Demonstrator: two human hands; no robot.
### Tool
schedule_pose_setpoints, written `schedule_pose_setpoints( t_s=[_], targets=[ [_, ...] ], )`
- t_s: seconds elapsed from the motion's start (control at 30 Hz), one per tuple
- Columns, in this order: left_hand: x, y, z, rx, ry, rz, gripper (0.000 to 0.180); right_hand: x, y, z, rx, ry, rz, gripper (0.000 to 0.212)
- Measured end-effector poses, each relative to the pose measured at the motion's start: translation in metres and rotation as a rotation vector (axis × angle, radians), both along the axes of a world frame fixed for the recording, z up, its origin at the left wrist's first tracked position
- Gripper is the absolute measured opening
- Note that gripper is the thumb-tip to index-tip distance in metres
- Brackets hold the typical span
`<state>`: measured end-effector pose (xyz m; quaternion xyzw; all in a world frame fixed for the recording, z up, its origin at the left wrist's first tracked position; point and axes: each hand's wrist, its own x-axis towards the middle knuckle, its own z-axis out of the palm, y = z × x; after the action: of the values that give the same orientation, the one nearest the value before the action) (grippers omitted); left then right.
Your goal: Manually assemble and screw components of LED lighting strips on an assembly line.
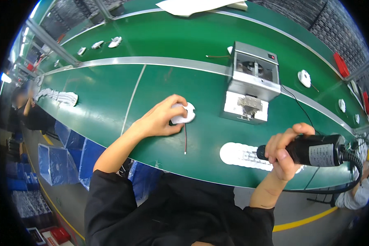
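Note:
On the green bench, my left hand [160,118] has its fingers curled round a small, rounded white plastic part [188,113]. A thin dark red wire [186,139] trails from that part toward me and ends in a small white connector. At the right, my right hand [283,152] is wrapped round a black electric screwdriver [315,151], held nearly level with its tip end pointing left. Its thick black cable [358,166] curves down behind it. Below the screwdriver's tip end lies a row of overlapping white parts [233,154], partly hidden by my right hand.
A grey metal machine [256,76] stands beyond my hands, right of centre. Behind a metal rail, several white parts, one a wired part [304,78], lie on a green belt [168,37]. More white pieces [59,96] lie far left, near another person. Blue bins [57,164] stand below the bench.

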<state>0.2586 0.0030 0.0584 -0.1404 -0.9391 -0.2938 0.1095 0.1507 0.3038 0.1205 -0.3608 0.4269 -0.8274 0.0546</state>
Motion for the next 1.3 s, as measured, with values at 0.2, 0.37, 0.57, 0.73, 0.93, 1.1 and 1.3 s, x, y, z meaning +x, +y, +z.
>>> schedule_pose_setpoints(
  t_s=[0.2, 0.37, 0.57, 0.73, 0.93, 1.1, 1.3],
  targets=[
    [-0.006, 0.092, -0.011, 0.173, 0.029, -0.334, 0.029, -0.001, 0.003, 0.001, 0.033, 0.001, 0.003, 0.051],
    [-0.007, 0.116, -0.019, 0.171, 0.063, -0.334, 0.028, 0.000, 0.004, -0.001, 0.040, 0.014, 0.003, 0.050],
    [-0.009, 0.123, -0.019, 0.104, 0.125, -0.313, 0.028, -0.002, 0.002, 0.002, 0.034, 0.013, -0.007, 0.050],
    [-0.012, 0.127, -0.024, 0.106, 0.121, -0.293, 0.024, -0.013, -0.012, 0.016, -0.034, 0.030, -0.050, 0.055],
    [-0.008, 0.125, -0.032, 0.134, 0.123, -0.258, 0.017, -0.033, -0.049, 0.022, -0.030, 0.116, -0.195, 0.049],
    [-0.006, 0.122, -0.030, 0.149, 0.106, -0.266, 0.014, -0.043, -0.064, 0.022, 0.009, 0.120, -0.259, 0.042],
    [-0.002, 0.113, -0.029, 0.172, 0.119, -0.276, 0.011, -0.047, -0.074, 0.021, 0.076, 0.086, -0.222, 0.030]
  ],
)
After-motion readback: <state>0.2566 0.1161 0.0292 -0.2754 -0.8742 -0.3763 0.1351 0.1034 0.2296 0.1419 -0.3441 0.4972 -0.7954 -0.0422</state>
